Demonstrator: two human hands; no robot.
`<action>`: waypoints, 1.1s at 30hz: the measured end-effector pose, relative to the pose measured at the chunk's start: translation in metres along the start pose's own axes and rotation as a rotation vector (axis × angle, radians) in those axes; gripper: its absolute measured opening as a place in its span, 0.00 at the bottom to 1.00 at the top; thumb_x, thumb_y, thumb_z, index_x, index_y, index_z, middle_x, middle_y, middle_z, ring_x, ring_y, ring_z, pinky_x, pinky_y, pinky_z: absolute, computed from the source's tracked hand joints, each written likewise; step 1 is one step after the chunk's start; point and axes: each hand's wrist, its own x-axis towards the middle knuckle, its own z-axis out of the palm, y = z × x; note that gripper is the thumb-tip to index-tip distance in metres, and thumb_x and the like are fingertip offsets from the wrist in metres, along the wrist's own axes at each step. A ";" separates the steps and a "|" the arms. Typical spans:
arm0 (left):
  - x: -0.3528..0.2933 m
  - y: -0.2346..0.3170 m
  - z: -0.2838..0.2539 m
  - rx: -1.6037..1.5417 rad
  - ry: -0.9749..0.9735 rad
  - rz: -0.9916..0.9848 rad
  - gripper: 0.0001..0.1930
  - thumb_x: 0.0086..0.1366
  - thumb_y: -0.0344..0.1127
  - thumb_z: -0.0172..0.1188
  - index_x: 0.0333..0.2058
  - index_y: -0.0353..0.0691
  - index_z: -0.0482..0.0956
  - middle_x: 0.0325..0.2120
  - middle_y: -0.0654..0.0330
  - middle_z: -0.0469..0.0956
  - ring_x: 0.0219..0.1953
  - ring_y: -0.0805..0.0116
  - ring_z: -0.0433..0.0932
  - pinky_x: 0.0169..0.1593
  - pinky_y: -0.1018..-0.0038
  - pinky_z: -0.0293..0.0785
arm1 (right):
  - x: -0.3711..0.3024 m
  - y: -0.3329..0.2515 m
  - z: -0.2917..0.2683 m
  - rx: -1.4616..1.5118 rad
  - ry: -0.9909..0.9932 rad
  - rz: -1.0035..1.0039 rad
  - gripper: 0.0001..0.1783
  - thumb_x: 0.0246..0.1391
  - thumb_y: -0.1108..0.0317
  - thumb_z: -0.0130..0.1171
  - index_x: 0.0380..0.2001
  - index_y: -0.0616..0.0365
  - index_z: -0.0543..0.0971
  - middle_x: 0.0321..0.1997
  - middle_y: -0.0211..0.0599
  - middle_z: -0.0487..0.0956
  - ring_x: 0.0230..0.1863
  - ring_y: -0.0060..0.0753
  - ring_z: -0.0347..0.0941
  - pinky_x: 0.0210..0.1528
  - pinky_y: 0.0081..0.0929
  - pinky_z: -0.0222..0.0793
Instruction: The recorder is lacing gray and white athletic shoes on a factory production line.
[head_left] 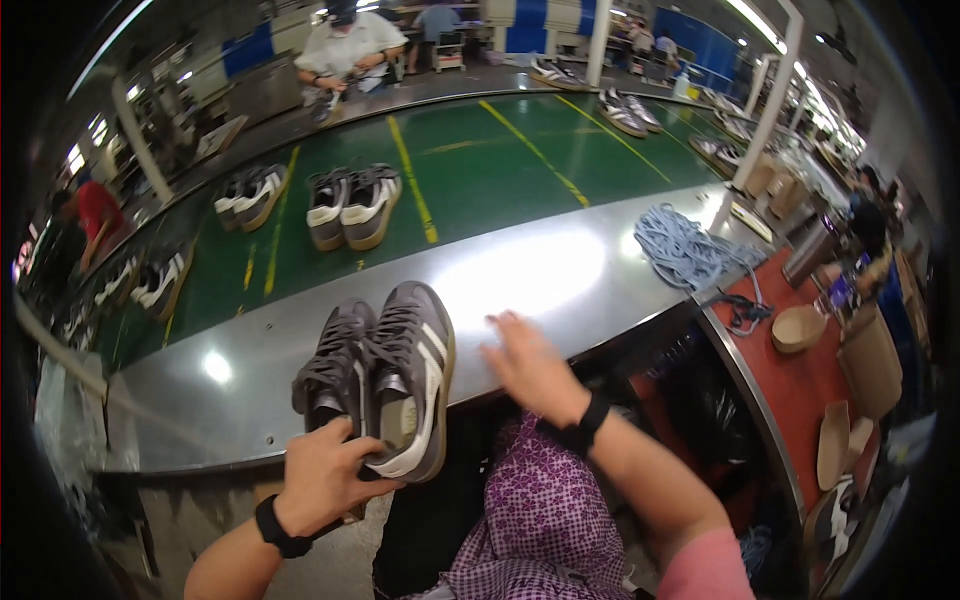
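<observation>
Side by side on the metal ledge point(240, 385) lies a pair of dark grey sneakers with white stripes and gum soles: a left sneaker point(340, 345) and a right sneaker point(432, 350). Both are laced, toes pointing away from me, heels over the near edge. My left hand point(335, 468) is closed on them at the heels, thumb and fingers at the collars. To the right of the pair, my right hand point(532, 362) hovers over the ledge, slightly blurred, fingers stretched out and nothing in them.
Beyond the ledge runs a green conveyor belt point(470, 190) with yellow lines, carrying more shoe pairs point(353, 205). A heap of light blue laces point(680, 248) lies to the right, beside a red table point(745, 345) with a tan bowl point(798, 328). A co-worker point(350, 50) handles a shoe across the belt.
</observation>
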 end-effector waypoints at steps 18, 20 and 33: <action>0.353 -0.067 0.039 0.127 0.425 0.033 0.39 0.53 0.51 0.67 0.63 0.52 0.62 0.60 0.49 0.62 0.57 0.49 0.67 0.56 0.57 0.65 | 0.021 0.088 -0.030 -0.436 0.073 0.333 0.27 0.55 0.51 0.54 0.56 0.50 0.73 0.63 0.58 0.65 0.66 0.59 0.54 0.66 0.49 0.47; 0.339 -0.090 0.058 0.223 0.194 -0.034 0.39 0.51 0.49 0.68 0.62 0.51 0.64 0.59 0.49 0.63 0.59 0.50 0.64 0.58 0.57 0.62 | 0.019 0.092 -0.032 -0.441 0.067 0.340 0.27 0.55 0.51 0.54 0.55 0.50 0.72 0.63 0.57 0.65 0.65 0.59 0.55 0.65 0.49 0.47; 0.362 -0.220 0.029 0.332 -0.281 -0.246 0.42 0.33 0.59 0.75 0.47 0.39 0.80 0.43 0.51 0.81 0.48 0.55 0.79 0.52 0.67 0.73 | 0.021 0.089 -0.033 -0.512 0.055 0.349 0.27 0.55 0.51 0.53 0.56 0.50 0.72 0.62 0.54 0.65 0.65 0.55 0.55 0.65 0.48 0.47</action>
